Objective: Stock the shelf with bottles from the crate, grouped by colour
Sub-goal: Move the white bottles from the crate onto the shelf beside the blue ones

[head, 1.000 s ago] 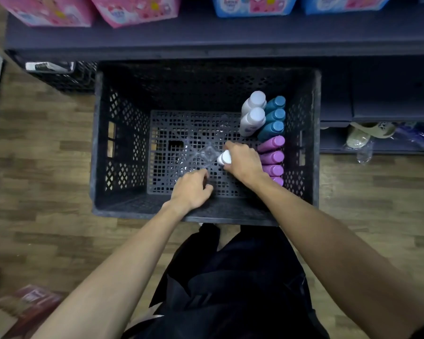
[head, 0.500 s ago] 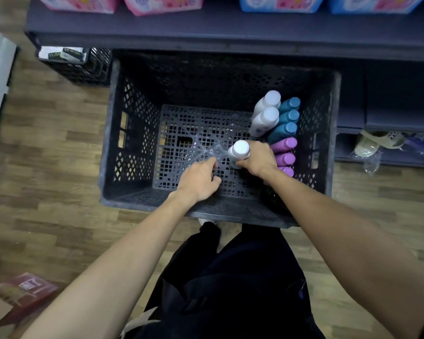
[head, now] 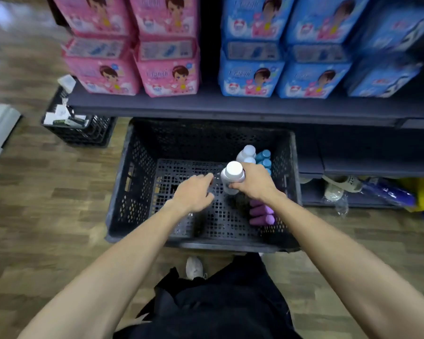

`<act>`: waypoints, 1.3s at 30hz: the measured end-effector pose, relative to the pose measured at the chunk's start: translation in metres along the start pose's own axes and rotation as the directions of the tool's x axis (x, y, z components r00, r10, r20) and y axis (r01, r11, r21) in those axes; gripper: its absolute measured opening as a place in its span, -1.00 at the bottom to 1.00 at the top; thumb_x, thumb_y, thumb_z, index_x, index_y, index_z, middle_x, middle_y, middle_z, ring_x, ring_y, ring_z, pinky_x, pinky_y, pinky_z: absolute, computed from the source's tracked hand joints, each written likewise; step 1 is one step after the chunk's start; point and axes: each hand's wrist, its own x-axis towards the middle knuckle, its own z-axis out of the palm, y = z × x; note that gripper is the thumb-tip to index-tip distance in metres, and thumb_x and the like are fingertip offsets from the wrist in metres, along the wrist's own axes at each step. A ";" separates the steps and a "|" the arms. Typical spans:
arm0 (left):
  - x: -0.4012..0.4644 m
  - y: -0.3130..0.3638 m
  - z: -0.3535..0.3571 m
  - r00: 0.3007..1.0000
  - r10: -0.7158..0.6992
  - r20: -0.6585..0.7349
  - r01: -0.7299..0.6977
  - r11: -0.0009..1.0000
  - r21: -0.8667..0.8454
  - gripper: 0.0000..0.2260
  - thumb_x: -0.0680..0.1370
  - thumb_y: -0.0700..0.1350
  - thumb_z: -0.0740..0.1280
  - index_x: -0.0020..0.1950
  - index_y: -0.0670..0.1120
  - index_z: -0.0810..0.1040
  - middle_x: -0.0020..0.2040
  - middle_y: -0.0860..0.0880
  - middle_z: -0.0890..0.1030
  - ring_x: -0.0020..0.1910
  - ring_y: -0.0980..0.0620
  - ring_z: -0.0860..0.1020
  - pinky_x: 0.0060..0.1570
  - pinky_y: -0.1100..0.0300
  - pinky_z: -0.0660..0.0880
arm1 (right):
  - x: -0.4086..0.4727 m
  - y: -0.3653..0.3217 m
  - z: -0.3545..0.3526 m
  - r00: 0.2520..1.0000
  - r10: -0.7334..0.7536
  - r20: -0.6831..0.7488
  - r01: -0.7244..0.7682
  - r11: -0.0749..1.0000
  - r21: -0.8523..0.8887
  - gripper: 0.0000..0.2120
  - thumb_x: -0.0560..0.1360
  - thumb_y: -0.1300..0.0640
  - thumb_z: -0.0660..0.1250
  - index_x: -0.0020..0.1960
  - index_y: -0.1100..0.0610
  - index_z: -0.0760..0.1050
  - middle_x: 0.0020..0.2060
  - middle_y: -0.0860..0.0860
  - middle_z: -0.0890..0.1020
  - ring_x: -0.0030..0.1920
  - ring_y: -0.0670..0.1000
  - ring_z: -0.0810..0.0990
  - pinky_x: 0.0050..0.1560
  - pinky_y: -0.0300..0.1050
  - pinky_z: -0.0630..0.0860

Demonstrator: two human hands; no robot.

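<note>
Right hand (head: 253,183), just above frame centre, grips a white-capped bottle (head: 233,177) upright, fingers curled round its body below the cap, above the floor of the black crate (head: 123,192). Left hand (head: 194,192), at 9 o'clock of the bottle and just beside it, hovers with fingers loosely extended, grasping nothing. Remaining stock stands against the crate's right wall: two more white bottles (head: 246,152) at 1 o'clock of the held one, teal bottles (head: 264,159) beside those at 2 o'clock, purple bottles (head: 261,211) at 5 o'clock, partly hidden by the right forearm. At 12 o'clock runs the dark shelf (head: 206,106), carrying pink packs (head: 132,74) on its left and blue packs (head: 279,77) on its right (no bottles are visible on it).

Judged risks: the one-handed grip sits high on a smooth body, so a quick lift could let the bottle slip; swinging it outward could knock the upright neighbours over; with no bottle group in view, colour misplacement is possible.
</note>
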 end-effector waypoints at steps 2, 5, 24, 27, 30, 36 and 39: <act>0.003 0.000 -0.020 0.999 0.046 -0.011 -0.045 0.997 0.066 -0.75 0.56 -0.03 0.23 0.16 -0.11 0.35 -0.05 -0.08 0.49 -0.02 -0.13 0.48 -0.21 0.04 0.42 | -0.002 -0.011 -0.018 0.999 -0.030 -0.040 0.030 1.000 0.004 -0.57 0.36 -0.04 0.54 0.17 0.03 0.55 -0.02 0.02 0.65 0.02 0.10 0.59 -0.15 -0.10 0.40; 0.006 -0.003 -0.053 0.993 0.100 -0.064 -0.093 0.989 0.113 -0.68 0.53 -0.03 0.24 0.23 -0.12 0.38 0.03 -0.12 0.55 0.04 -0.15 0.50 -0.08 -0.03 0.50 | -0.005 -0.029 -0.045 0.991 -0.064 -0.121 0.066 0.998 0.012 -0.55 0.31 -0.10 0.56 0.12 0.03 0.58 -0.03 0.03 0.68 -0.01 0.09 0.61 -0.15 -0.12 0.42; 0.009 0.004 -0.259 0.884 0.378 -0.276 -0.280 0.899 0.335 -0.72 0.49 -0.03 0.27 0.19 0.00 0.39 -0.13 0.06 0.51 -0.11 -0.03 0.49 -0.19 0.07 0.41 | -0.020 -0.132 -0.174 0.864 -0.210 -0.458 0.290 0.951 0.111 -0.49 0.32 -0.22 0.49 0.18 0.01 0.57 -0.06 -0.11 0.68 -0.06 -0.10 0.63 -0.03 -0.02 0.60; 0.006 0.007 -0.284 0.872 0.393 -0.291 -0.278 0.889 0.365 -0.72 0.50 -0.05 0.28 0.20 -0.02 0.41 -0.16 0.08 0.49 -0.10 -0.02 0.49 -0.22 0.09 0.38 | -0.018 -0.140 -0.183 0.848 -0.228 -0.478 0.305 0.948 0.088 -0.53 0.34 -0.18 0.51 0.17 0.00 0.57 -0.06 -0.12 0.68 -0.06 -0.10 0.63 -0.03 -0.03 0.59; 0.004 0.007 -0.298 0.862 0.397 -0.316 -0.269 0.885 0.380 -0.72 0.51 -0.03 0.29 0.21 -0.02 0.41 -0.10 0.04 0.53 -0.08 -0.03 0.49 -0.15 0.05 0.45 | -0.017 -0.145 -0.189 0.831 -0.244 -0.501 0.321 0.944 0.072 -0.54 0.32 -0.19 0.51 0.15 -0.03 0.58 -0.05 -0.12 0.68 -0.06 -0.10 0.63 -0.05 -0.06 0.58; 0.005 0.006 -0.303 0.833 0.418 -0.363 -0.284 0.886 0.367 -0.73 0.49 -0.02 0.28 0.18 -0.01 0.43 -0.12 0.06 0.52 -0.09 -0.05 0.51 -0.16 0.05 0.47 | -0.017 -0.157 -0.202 0.810 -0.262 -0.525 0.359 0.929 0.091 -0.62 0.35 -0.07 0.56 0.12 0.00 0.60 -0.06 -0.14 0.69 -0.08 -0.15 0.65 -0.04 -0.12 0.60; 0.007 0.006 -0.307 0.827 0.409 -0.386 -0.271 0.891 0.365 -0.73 0.48 -0.04 0.27 0.18 0.00 0.44 -0.12 0.06 0.57 -0.11 -0.04 0.51 -0.18 0.07 0.46 | -0.017 -0.161 -0.211 0.814 -0.273 -0.512 0.367 0.926 0.091 -0.64 0.34 -0.11 0.55 0.08 -0.03 0.60 -0.11 -0.16 0.70 -0.11 -0.15 0.66 -0.07 -0.04 0.63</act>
